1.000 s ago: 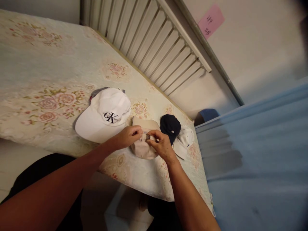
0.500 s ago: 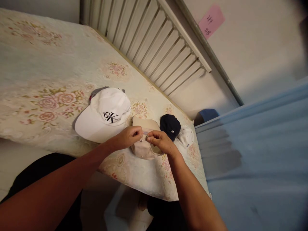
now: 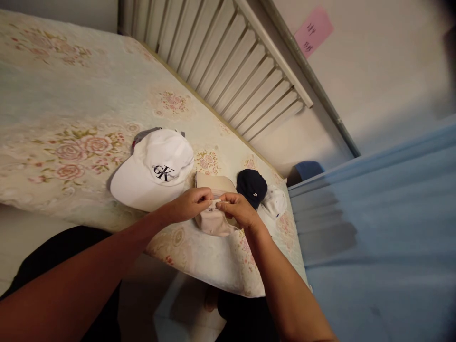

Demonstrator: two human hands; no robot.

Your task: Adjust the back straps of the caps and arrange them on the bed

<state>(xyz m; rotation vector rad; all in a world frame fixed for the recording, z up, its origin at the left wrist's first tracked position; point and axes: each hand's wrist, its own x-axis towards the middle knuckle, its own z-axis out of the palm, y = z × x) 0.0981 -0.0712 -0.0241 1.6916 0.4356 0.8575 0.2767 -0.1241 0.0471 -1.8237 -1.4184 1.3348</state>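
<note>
A beige baseball cap [image 3: 213, 224] lies on the floral bedspread, its brim pointing away from me and its back edge close to my hands. My left hand [image 3: 194, 203] is closed on the left part of the cap's back band. Thumb and fingers of my right hand [image 3: 238, 208] pinch the strap end just beside it. The two hands almost meet over the band, where a small metal fastener shows; its details are partly hidden by my fingers. Left of them sits a white cap [image 3: 162, 164] with black letters, partly over a grey cap [image 3: 140, 137].
A navy cap [image 3: 252, 187] and a small white cap [image 3: 275, 201] lie to the right. The floral bedspread [image 3: 89, 99] runs along a white barred headboard or radiator [image 3: 221, 61]. A blue curtain [image 3: 377, 228] hangs at right, and a pink note [image 3: 313, 31] is on the wall.
My right hand has shifted slightly left, bringing the strap end closer to my left hand. The fastener is now more covered. The other caps have stayed put.
</note>
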